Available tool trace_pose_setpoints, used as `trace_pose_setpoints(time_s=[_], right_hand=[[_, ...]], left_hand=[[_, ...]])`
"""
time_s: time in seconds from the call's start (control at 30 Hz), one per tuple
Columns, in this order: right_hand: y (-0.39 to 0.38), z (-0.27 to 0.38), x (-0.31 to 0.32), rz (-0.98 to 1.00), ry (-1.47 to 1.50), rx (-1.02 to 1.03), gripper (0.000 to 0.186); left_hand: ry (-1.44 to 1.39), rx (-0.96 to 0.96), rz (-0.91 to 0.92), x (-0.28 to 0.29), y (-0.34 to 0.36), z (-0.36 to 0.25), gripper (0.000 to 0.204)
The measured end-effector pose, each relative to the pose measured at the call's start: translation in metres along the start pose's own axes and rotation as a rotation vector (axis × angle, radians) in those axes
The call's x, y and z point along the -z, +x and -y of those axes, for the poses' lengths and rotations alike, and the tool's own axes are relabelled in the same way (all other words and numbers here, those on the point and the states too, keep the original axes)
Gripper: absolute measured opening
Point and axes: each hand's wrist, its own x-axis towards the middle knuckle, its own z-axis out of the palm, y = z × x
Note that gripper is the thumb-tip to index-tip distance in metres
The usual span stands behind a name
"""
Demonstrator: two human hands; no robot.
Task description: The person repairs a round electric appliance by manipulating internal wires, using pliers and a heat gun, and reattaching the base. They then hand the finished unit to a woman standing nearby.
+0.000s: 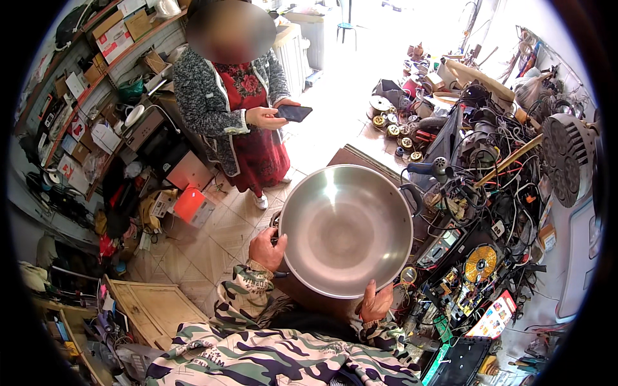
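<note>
A wide stainless steel wok (pixel 347 235) is tilted toward me, its bare, shiny inside facing up. My left hand (pixel 265 249) grips its left side by the side handle, thumb up against the rim. Under the near right rim, my right hand (pixel 375 302) is closed on the edge with the thumb on top; its other fingers are hidden beneath. A dark loop handle (pixel 412 199) sticks out on the wok's far right side. Below the wok, a brown board-like surface (pixel 309 293) shows in part.
A person (pixel 232 109) stands ahead on the left, holding a dark phone (pixel 293 113). To the right, a workbench carries tangled cables (pixel 496 148), a hair dryer (pixel 428 168), a multimeter (pixel 444 244) and circuit boards (pixel 467 299). Cluttered shelves (pixel 80 96) line the left wall. A wooden cabinet (pixel 151 309) stands near left.
</note>
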Motion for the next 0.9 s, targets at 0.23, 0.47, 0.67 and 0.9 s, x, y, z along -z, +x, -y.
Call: trace_pose_setpoints(time_s=[0.23, 0.47, 0.67, 0.9], right_hand=[[0.001, 0.002, 0.003, 0.028, 0.043, -0.033, 0.047], [0.002, 0.001, 0.003, 0.040, 0.070, -0.031, 0.047], [0.002, -0.003, 0.001, 0.024, 0.042, 0.012, 0.043], [0.004, 0.002, 0.003, 0.026, 0.047, 0.030, 0.043]], left_hand=[[0.009, -0.028, -0.012, 0.001, 0.000, -0.003, 0.040], [0.006, -0.006, -0.027, -0.002, -0.001, 0.000, 0.038], [0.006, 0.007, -0.022, -0.003, -0.001, 0.003, 0.039], [-0.024, 0.041, 0.028, 0.000, 0.000, 0.000, 0.041]])
